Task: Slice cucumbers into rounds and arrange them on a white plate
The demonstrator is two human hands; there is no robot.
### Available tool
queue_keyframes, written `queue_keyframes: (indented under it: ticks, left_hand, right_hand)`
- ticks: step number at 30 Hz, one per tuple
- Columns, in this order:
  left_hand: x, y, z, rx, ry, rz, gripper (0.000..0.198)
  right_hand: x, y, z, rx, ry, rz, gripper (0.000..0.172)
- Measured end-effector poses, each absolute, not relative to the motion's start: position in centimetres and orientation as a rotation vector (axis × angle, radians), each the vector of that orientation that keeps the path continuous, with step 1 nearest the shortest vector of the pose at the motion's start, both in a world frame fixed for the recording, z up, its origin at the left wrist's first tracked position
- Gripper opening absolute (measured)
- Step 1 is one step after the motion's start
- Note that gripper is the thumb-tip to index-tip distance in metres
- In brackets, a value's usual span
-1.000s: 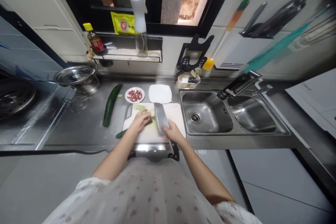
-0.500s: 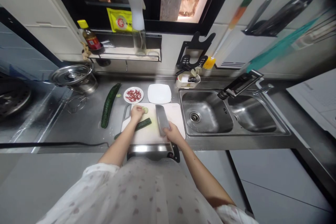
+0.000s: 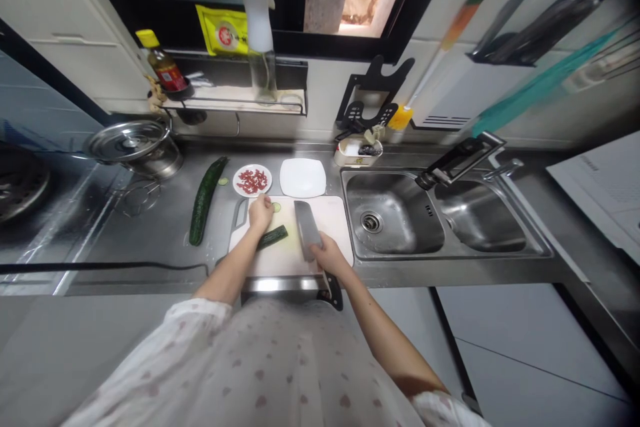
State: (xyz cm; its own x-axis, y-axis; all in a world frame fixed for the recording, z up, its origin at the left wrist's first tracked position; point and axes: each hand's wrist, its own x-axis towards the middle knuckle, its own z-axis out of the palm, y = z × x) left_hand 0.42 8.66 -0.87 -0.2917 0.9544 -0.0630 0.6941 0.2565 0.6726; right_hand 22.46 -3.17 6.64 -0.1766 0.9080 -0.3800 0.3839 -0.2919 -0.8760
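Just between left grip (image 3: 261,212) and cleaver (image 3: 306,229) lies cucumber (image 3: 273,237).

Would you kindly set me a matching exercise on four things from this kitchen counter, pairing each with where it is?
Things:
1 cleaver
2 whole cucumber
3 round plate of red pieces
4 cut cucumber piece

Places:
a on the steel counter, left of the cutting board
b gripped in the right hand
c lying on the cutting board
d behind the board, beside the square white plate

Pairs: 1-b, 2-a, 3-d, 4-c
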Motion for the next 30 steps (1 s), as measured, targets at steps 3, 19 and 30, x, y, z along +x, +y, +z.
queue_keyframes:
  ticks: [3,19,30]
  left_hand:
    - [0.5,8.6,-0.8,1.549,2.087,0.710,0.016]
    - [0.6,8.9,-2.0,1.696,2.024,0.789,0.017]
    - [0.2,8.7,-1.5,1.461,2.038,0.994,0.015]
  right_hand:
    - [22.5,-3.1,6.6,-1.628,-1.479,1.497,0.031]
    - [22.4,-3.0,6.2,-1.641,-1.448,1.533,0.031]
    - [22.5,-3.2,5.9,-1.673,-1.466,1.487,0.032]
